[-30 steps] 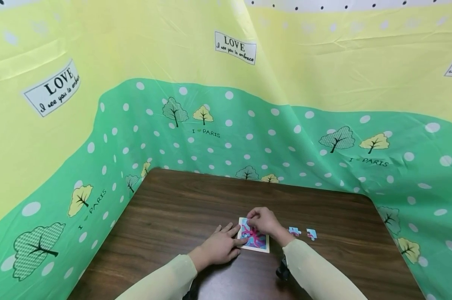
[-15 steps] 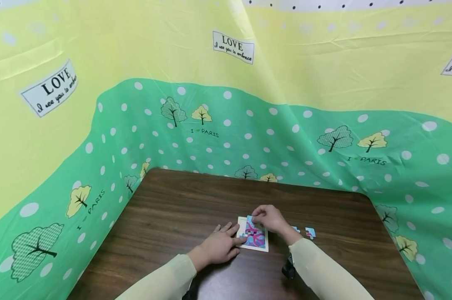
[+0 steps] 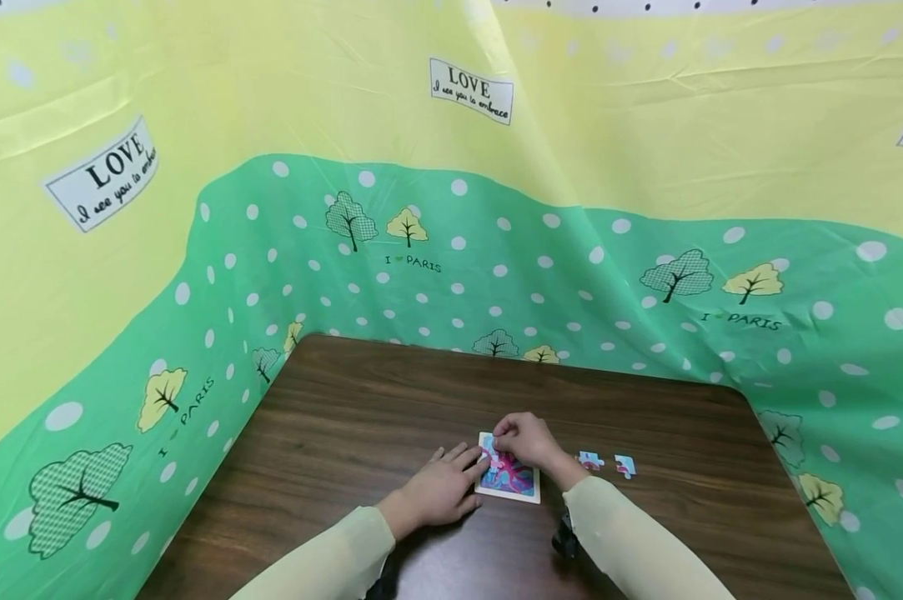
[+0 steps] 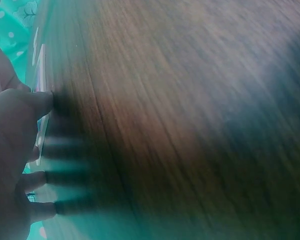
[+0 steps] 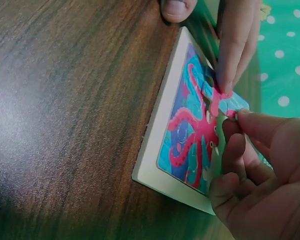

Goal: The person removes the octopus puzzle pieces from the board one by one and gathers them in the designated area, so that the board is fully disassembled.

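A small jigsaw board (image 3: pixel 513 497) with a pale frame lies on the table; its picture is a pink octopus on blue. In the right wrist view, my right hand (image 5: pixel 272 170) pinches a blue-and-pink puzzle piece (image 5: pixel 232 103) between thumb and finger, tilted over the far part of the board. My left hand (image 3: pixel 434 486) lies beside the board's left edge with its fingers extended. One of its fingers (image 5: pixel 232 60) reaches down to the octopus picture near the pinched piece. In the left wrist view, the left hand (image 4: pixel 10 135) covers most of the board.
Two loose puzzle pieces lie right of the board: a nearer piece (image 3: pixel 589 460) beside the right wrist and a farther piece (image 3: pixel 625 466). The brown wooden table (image 3: pixel 376 400) meets a green-and-yellow printed curtain (image 3: pixel 436 292) at its back and sides.
My right hand moved right with the piece half a second ago, then came back left over the board's upper part. My left thumb has drawn back from across the picture.
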The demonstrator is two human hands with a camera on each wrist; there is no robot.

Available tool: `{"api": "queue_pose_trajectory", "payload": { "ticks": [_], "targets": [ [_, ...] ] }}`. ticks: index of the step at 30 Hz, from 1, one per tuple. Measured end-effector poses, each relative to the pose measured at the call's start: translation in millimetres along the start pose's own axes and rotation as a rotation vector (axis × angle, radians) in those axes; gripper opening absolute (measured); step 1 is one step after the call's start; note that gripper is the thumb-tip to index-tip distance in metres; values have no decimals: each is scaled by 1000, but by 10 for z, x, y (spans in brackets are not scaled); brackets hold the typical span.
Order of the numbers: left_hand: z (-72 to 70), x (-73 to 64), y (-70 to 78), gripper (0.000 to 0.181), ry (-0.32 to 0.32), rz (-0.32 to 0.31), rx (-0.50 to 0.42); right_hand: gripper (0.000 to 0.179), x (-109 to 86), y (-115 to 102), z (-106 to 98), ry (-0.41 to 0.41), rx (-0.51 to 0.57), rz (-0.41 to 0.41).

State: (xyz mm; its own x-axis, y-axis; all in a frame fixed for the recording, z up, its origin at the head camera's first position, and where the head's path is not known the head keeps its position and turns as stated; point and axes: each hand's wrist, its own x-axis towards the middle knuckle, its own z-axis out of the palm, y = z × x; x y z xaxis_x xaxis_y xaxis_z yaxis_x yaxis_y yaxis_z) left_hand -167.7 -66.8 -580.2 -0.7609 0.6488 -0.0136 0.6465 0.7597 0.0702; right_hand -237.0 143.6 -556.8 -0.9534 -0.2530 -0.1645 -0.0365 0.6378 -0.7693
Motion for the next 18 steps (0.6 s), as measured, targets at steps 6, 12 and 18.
{"api": "queue_pose_trajectory", "payload": {
  "ticks": [6, 12, 18],
  "targets": [
    [5, 12, -11, 62, 20, 24, 47, 7, 2, 8, 24, 9, -42, -1],
    [27, 9, -15, 62, 15, 22, 56, 5, -1, 8, 36, 22, -52, -3],
    [27, 3, -12, 59, -4, 18, 46, 6, 11, 14, 47, 41, -84, 2]
  ]
}}
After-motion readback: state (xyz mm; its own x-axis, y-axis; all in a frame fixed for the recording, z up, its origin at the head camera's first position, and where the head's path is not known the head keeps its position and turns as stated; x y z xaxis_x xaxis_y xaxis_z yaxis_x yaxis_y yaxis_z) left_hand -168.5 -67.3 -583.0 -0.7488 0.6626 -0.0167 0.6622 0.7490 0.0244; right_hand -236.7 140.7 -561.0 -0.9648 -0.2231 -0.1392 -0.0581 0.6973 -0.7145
